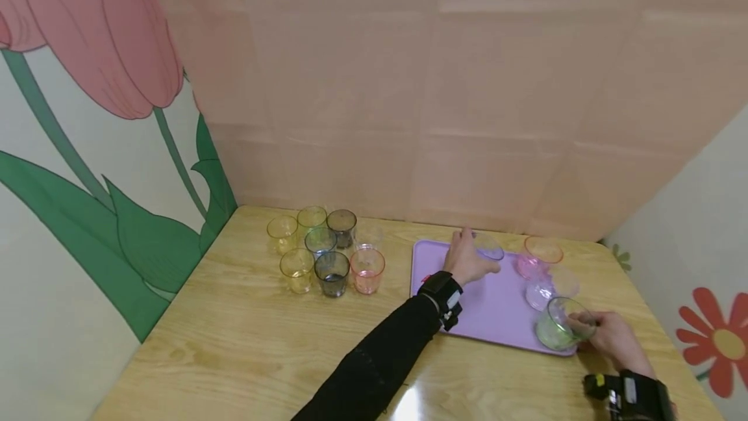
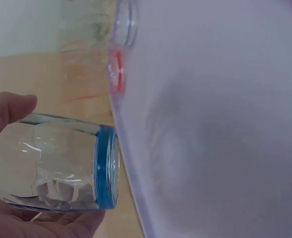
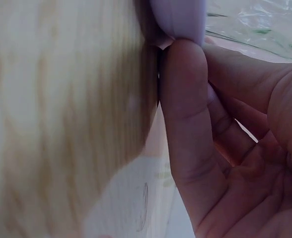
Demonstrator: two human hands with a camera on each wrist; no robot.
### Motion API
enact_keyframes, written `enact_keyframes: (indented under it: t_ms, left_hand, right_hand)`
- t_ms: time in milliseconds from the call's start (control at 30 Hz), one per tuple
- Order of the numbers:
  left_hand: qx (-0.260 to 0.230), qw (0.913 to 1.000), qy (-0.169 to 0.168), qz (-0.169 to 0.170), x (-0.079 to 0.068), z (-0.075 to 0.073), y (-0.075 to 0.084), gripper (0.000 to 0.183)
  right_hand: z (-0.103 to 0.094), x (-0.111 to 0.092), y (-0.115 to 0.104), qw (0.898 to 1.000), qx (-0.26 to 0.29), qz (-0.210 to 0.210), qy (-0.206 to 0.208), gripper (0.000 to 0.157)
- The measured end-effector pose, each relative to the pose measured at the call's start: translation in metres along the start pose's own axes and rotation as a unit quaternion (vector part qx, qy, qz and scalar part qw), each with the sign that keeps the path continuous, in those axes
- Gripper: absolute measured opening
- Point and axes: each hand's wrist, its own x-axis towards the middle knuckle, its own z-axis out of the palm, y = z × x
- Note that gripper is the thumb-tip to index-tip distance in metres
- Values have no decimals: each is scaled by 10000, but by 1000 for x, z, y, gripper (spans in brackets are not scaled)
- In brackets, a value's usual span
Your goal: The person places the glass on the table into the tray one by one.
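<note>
My left hand (image 1: 465, 258) grips a clear drinking glass (image 1: 491, 249) with a blue base, at the far edge of the purple tray (image 1: 493, 317). In the left wrist view the thumb and fingers curl round this glass (image 2: 61, 163), its base close to the tray's rim. At the tray's front right corner my right hand (image 1: 616, 340) pinches the tray edge (image 3: 181, 20), fingertips (image 3: 185, 64) against it in the right wrist view. A green-tinted glass (image 1: 555, 333) stands just beside that hand, some fingers showing through it.
On the tray's right side are an orange-rimmed glass (image 1: 543, 250) with a pink base and a pale purple glass (image 1: 540, 292). Several coloured glasses, among them a pink one (image 1: 367, 271) and a dark grey one (image 1: 332, 275), cluster on the table (image 1: 263, 349) at left.
</note>
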Motion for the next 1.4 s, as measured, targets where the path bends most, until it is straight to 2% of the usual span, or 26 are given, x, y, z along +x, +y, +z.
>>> enact_keyframes:
  t_ms: [100,233,433,567,667,833,967,1167,1400]
  left_hand:
    - [3,9999,94,-106,3,10,1,86]
    - [107,9996,253,6,7,21,0,85]
    - [465,9985,277,-20,10,32,-10,80]
    - [608,9974,364,118,12,37,-16,76]
    - [607,9971,292,362,14,37,-16,77]
    - [653,9962,49,581,17,39,-11,81]
    - [751,9956,107,550,20,48,-7,80]
    - [888,9944,122,558,17,64,5,69]
    - [665,9974,279,72,17,65,4,65]
  right_hand:
    - [1,-1,1,10000,16,41,3,45]
    - [1,-1,0,9999,109,79,63,47]
    - [3,-2,-2,9996,234,138,91,45]
    - [3,0,-3,9996,164,218,53,49]
    - [2,1,-2,9996,172,235,47,49]
    - [2,-1,-1,9994,241,227,66,48]
    - [3,-2,1,9989,432,202,35,49]
    - [1,-7,6,9970,702,324,-23,40]
    - [1,-1,-1,9969,704,320,-123,42]
